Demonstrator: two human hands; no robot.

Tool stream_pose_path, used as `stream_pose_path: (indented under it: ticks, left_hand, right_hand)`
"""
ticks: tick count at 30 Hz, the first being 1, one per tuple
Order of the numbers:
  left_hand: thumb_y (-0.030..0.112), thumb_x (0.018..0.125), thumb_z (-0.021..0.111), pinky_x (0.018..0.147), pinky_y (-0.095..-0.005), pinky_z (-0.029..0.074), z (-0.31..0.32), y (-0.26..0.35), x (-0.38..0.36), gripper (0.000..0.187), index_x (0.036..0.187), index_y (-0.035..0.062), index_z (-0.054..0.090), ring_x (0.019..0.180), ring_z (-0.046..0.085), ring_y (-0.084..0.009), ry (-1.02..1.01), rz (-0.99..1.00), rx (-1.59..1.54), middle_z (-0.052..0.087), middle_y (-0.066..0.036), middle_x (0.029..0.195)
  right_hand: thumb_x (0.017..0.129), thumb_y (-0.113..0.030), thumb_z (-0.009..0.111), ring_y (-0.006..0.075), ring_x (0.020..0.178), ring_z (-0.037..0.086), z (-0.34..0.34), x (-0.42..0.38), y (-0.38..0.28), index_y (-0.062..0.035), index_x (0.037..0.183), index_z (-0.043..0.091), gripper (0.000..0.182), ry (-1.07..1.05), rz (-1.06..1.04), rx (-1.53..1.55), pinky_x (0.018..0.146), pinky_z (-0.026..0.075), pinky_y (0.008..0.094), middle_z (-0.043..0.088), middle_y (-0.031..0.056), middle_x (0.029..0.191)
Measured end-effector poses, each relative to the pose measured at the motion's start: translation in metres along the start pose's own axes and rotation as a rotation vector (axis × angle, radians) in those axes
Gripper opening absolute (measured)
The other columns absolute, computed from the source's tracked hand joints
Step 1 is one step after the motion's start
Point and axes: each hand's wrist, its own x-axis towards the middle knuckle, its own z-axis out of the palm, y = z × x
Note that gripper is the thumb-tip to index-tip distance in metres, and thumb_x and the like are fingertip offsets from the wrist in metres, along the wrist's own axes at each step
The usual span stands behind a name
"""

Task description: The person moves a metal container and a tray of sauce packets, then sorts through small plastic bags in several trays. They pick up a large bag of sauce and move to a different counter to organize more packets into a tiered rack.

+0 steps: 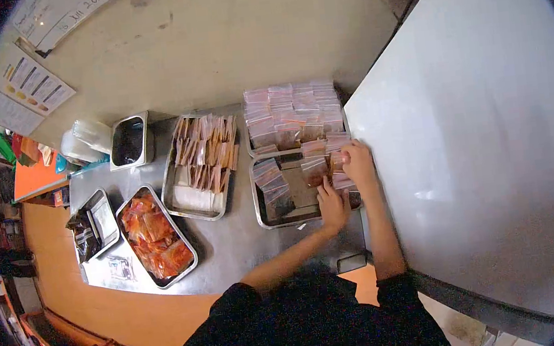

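My left hand (333, 209) is over the front metal tray (270, 222), its fingertips touching the lower edge of a small clear zip bag (315, 169) with dark reddish contents. Its thumb stands apart from the fingers. To the right, the fingers of my right hand (358, 166) are bent down onto the small bags at the tray's right side, closed on one of them; its fingertips are partly hidden. On the left of the same tray lies an overlapping row of small bags (269, 177).
Behind stands a tray packed with small bags (292, 107). Further left are a tray of upright packets (203, 147), a tray of orange-red bags (155, 233), a tray with dark packets (84, 237) and a deep metal container (129, 141). A large white panel (477, 152) borders the right.
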Motion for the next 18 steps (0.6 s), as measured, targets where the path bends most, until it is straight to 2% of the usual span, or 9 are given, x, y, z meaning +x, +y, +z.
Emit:
stream_pose_path:
  ticks: [1,2,4,5,7,10,14,16,18]
  left_hand:
    - [0.025,0.087,0.059,0.1,-0.051,0.031,0.001,-0.001,0.0,0.082,0.141,-0.01,0.008,0.115,0.037,-0.0486,0.085,0.058,0.062,0.035,-0.033,0.123]
    - [0.025,0.087,0.059,0.1,-0.051,0.031,0.003,-0.001,-0.001,0.082,0.141,-0.01,0.008,0.115,0.037,-0.0486,0.087,0.053,0.054,0.035,-0.033,0.123]
    - [0.023,0.085,0.06,0.107,-0.0504,0.022,0.006,0.0,-0.003,0.087,0.142,-0.0088,0.002,0.123,0.029,-0.0491,0.192,0.273,-0.227,0.023,-0.035,0.134]
    - [0.023,0.085,0.06,0.107,-0.0504,0.022,0.008,0.001,-0.001,0.087,0.142,-0.0088,0.002,0.123,0.029,-0.0491,0.198,0.27,-0.232,0.023,-0.035,0.134]
    - [0.019,0.083,0.063,0.111,-0.0473,0.016,0.013,0.004,0.001,0.093,0.142,-0.0076,-0.004,0.13,0.019,-0.0483,0.188,0.401,-0.317,0.007,-0.033,0.144]
    - [0.016,0.082,0.064,0.112,-0.0446,0.015,0.016,0.005,0.01,0.096,0.142,-0.007,-0.007,0.134,0.014,-0.0461,0.145,0.37,-0.217,-0.001,-0.029,0.148]
    - [0.011,0.079,0.064,0.113,-0.0429,0.014,0.006,-0.007,0.006,0.096,0.143,-0.0051,-0.006,0.134,0.016,-0.0421,0.125,0.365,-0.413,0.005,-0.026,0.148]
    - [0.014,0.079,0.066,0.113,-0.0397,0.012,-0.003,-0.009,-0.005,0.097,0.144,-0.0022,-0.005,0.138,0.012,-0.0327,0.081,0.212,-0.533,0.009,-0.022,0.147]
    - [0.009,0.077,0.066,0.113,-0.0376,0.013,-0.003,-0.007,-0.008,0.095,0.145,-0.0006,-0.001,0.137,0.016,-0.0325,0.076,0.176,-0.58,0.011,-0.021,0.147]
  right_hand:
    - [0.065,0.001,0.065,0.0377,0.096,0.057,0.0,-0.001,0.0,-0.0016,0.078,0.059,0.014,0.085,-0.127,-0.008,0.079,0.049,0.0439,0.059,0.0196,0.101]
    - [0.065,0.001,0.065,0.0377,0.096,0.057,-0.001,0.0,0.0,-0.0016,0.078,0.059,0.014,0.079,-0.132,-0.014,0.079,0.049,0.0439,0.059,0.0196,0.101]
    - [0.067,0.006,0.06,0.0403,0.097,0.055,-0.008,0.005,-0.007,0.0006,0.084,0.059,0.018,-0.192,0.034,0.026,0.087,0.045,0.046,0.059,0.0218,0.102]
    - [0.067,0.006,0.06,0.0403,0.097,0.055,-0.013,0.009,-0.013,0.0006,0.084,0.059,0.018,-0.196,0.028,0.021,0.087,0.045,0.046,0.059,0.0218,0.102]
    - [0.068,0.007,0.056,0.042,0.096,0.054,-0.018,0.017,-0.021,-0.0011,0.092,0.058,0.026,0.0,-0.017,-0.041,0.086,0.045,0.046,0.059,0.0215,0.102]
    - [0.069,0.002,0.057,0.0424,0.095,0.054,-0.011,0.036,-0.019,-0.0027,0.097,0.056,0.028,0.07,-0.128,-0.054,0.085,0.045,0.0448,0.058,0.0217,0.103]
    - [0.069,-0.003,0.058,0.0398,0.094,0.056,-0.01,0.059,-0.011,-0.0015,0.091,0.059,0.022,-0.167,-0.069,-0.141,0.083,0.046,0.0436,0.06,0.0203,0.098]
    - [0.068,-0.006,0.059,0.0374,0.091,0.058,-0.01,0.068,-0.005,-0.0011,0.087,0.062,0.02,-0.451,-0.145,-0.212,0.082,0.047,0.0432,0.063,0.0182,0.092]
    - [0.067,-0.006,0.06,0.0364,0.09,0.058,-0.01,0.07,-0.005,-0.0018,0.085,0.064,0.019,-0.415,-0.14,-0.232,0.081,0.047,0.043,0.064,0.0175,0.09]
